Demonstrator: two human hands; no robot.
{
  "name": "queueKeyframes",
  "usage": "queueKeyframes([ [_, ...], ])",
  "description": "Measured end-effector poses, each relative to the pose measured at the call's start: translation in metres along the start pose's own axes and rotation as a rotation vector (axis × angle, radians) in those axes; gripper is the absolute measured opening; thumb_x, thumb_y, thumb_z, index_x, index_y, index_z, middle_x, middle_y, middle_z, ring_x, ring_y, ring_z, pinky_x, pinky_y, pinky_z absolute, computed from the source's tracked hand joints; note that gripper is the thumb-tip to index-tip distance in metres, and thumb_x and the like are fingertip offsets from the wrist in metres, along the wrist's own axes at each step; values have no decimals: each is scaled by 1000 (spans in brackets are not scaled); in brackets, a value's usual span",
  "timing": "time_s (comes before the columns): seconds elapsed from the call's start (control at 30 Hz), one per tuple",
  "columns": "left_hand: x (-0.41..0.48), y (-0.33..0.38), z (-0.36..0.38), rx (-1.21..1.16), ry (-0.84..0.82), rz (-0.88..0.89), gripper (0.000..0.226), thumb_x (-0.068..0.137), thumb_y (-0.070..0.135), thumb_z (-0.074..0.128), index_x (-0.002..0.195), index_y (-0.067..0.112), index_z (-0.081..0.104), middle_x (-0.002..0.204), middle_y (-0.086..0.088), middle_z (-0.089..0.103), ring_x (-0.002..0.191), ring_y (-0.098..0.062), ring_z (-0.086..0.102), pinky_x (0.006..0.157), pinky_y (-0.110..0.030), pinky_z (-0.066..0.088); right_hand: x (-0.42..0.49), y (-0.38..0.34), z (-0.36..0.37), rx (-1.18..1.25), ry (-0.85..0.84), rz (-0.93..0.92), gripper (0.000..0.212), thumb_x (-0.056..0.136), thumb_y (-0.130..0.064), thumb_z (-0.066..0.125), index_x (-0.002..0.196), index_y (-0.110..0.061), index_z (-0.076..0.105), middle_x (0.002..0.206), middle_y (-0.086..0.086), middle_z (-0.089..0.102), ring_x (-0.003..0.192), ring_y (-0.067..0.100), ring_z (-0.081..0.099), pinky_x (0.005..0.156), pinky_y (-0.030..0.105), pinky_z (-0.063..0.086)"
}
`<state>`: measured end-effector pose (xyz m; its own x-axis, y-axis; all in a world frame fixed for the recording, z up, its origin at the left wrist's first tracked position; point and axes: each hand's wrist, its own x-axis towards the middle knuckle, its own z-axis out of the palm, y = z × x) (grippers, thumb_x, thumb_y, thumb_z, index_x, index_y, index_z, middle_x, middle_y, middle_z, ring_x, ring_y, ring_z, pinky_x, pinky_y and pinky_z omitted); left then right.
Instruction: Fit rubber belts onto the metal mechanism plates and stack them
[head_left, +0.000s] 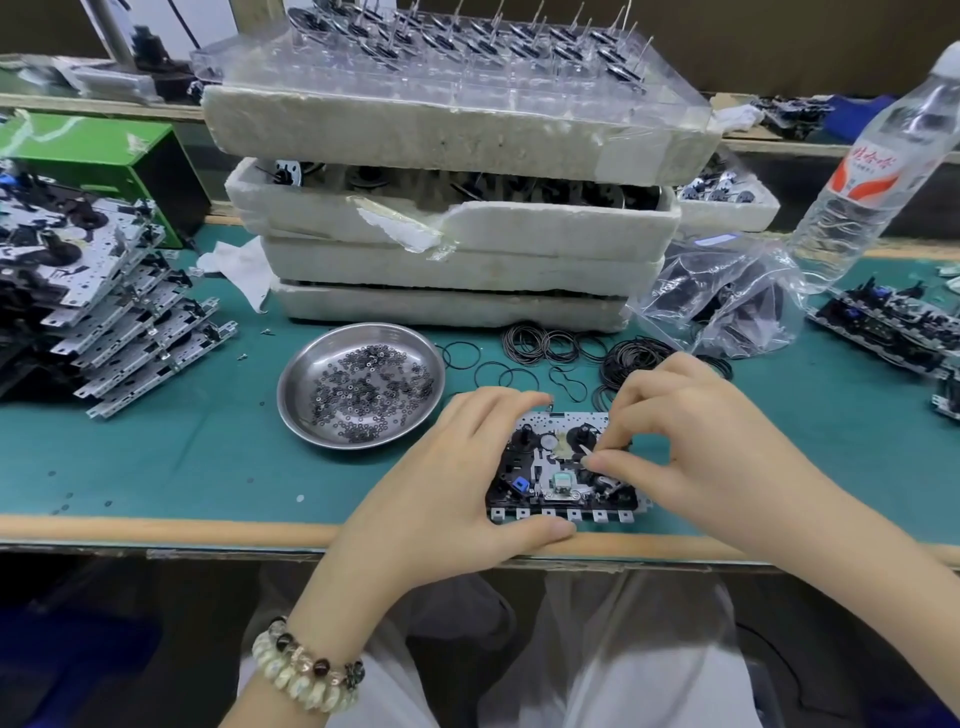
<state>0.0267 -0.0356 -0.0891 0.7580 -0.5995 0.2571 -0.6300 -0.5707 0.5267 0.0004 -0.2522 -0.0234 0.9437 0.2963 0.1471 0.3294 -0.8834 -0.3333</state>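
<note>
A metal mechanism plate (558, 478) with black spindles and a blue part lies near the table's front edge. My left hand (457, 478) grips its left side, thumb along the front edge and fingers over the back edge. My right hand (691, 441) hovers over the plate's right side, with thumb and forefinger pinched together at a small part by the right spindle; what they pinch is too small to tell. Loose black rubber belts (550, 348) lie scattered just behind the plate. A stack of plates (109, 291) stands at the left.
A steel dish (332, 415) of small black rings sits left of the plate. Stacked foam trays (452, 249) fill the back. A plastic bag (727, 301) of parts, a water bottle (872, 171) and more plates (893, 327) stand to the right. A green box (98, 150) is at far left.
</note>
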Motion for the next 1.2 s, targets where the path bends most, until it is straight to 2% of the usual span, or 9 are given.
queueKeyframes([
  [0.13, 0, 1, 0, 8, 2, 4, 87, 79, 64, 71, 149, 28, 35, 140, 18, 37, 135, -1, 32, 111, -19, 29, 7, 2, 0, 34, -68, 57, 17, 77, -50, 69, 67, -36, 70, 79, -16, 60, 87, 7, 46, 80, 31, 40],
  [0.3, 0, 2, -1, 17, 1, 0, 86, 80, 64, 70, 149, 26, 36, 140, 17, 36, 135, -1, 32, 111, -16, 26, 23, 10, -9, 266, -271, 244, 13, 69, -47, 80, 61, -37, 74, 76, -13, 71, 68, 7, 58, 68, 29, 48],
  [0.5, 0, 1, 1, 30, 5, 1, 86, 79, 65, 70, 149, 26, 38, 140, 17, 36, 136, 0, 31, 111, -12, 25, 34, 12, -12, 311, -386, 330, 11, 67, -43, 84, 64, -36, 77, 66, -15, 71, 57, -6, 56, 62, 19, 43],
  [0.63, 0, -1, 2, 35, 8, 9, 85, 79, 67, 67, 148, 26, 40, 140, 16, 37, 136, -1, 31, 112, -18, 28, 41, 13, -14, 332, -464, 346, 13, 68, -40, 85, 63, -31, 77, 53, -11, 63, 41, 1, 44, 45, 12, 33],
  [0.8, 0, -1, 2, 24, 14, 2, 85, 78, 69, 67, 147, 27, 40, 139, 17, 38, 135, -2, 33, 111, -26, 34, 44, 11, -18, 388, -543, 407, 15, 67, -35, 87, 67, -22, 78, 48, -4, 57, 44, 12, 40, 41, 18, 32],
  [0.97, -2, 0, 1, 39, 11, 20, 83, 78, 69, 66, 145, 27, 43, 139, 17, 39, 133, -3, 36, 110, -28, 36, 34, -1, -16, 119, -305, 307, 13, 67, -40, 84, 62, -31, 75, 54, -12, 64, 50, 1, 52, 52, 19, 44],
  [1.07, -3, 1, 1, 76, 35, 44, 79, 77, 67, 69, 142, 27, 47, 137, 15, 43, 128, -6, 40, 108, -29, 37, 21, -22, -9, -155, -181, 290, 18, 78, -36, 72, 63, -28, 66, 63, -7, 61, 66, 13, 60, 65, 30, 52],
  [1.13, -3, 2, 2, 77, 57, 44, 78, 77, 66, 70, 140, 26, 49, 136, 14, 45, 124, -7, 42, 107, -29, 37, 16, -37, -5, -285, -134, 289, 14, 84, -29, 61, 72, -22, 61, 72, -1, 56, 71, 25, 56, 65, 31, 48],
  [1.2, -3, 2, 2, 61, 66, 47, 77, 76, 65, 72, 139, 25, 51, 135, 13, 47, 123, -8, 44, 105, -29, 38, 12, -52, -3, -340, -120, 286, 23, 86, -24, 56, 67, -18, 44, 69, 1, 41, 63, 25, 42, 59, 30, 36],
])
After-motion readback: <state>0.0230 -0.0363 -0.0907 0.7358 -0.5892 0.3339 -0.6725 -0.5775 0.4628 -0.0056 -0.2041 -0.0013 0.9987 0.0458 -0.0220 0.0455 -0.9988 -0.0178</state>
